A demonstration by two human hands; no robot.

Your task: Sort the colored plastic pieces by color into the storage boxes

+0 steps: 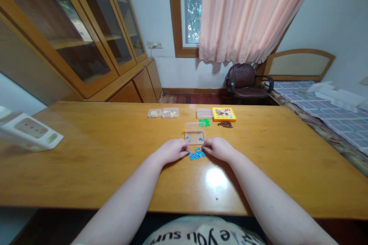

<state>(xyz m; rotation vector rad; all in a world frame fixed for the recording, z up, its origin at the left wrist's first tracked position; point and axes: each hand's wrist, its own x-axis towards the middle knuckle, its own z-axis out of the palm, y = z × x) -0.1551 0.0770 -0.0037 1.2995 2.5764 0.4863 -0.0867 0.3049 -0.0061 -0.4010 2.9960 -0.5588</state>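
A loose pile of small blue pieces (197,154) lies on the wooden table between my two hands. On the pile's left side, my left hand (174,148) is closed in a pinch, with a bit of blue at its fingertips. Opposite it, my right hand (219,148) also pinches, and a small blue piece shows at the fingertips. Just beyond the pile, a clear plastic box (195,142) stands with its lid tipped back and several blue pieces scattered inside. The exact kind of the pieces is too small to make out.
Green pieces (204,123) and brown pieces (225,124) lie farther back, near a yellow box (224,114) and a clear tray (204,113). Back left, another clear container (170,113) holds pale pieces. A white appliance (31,131) stands at the table's left.
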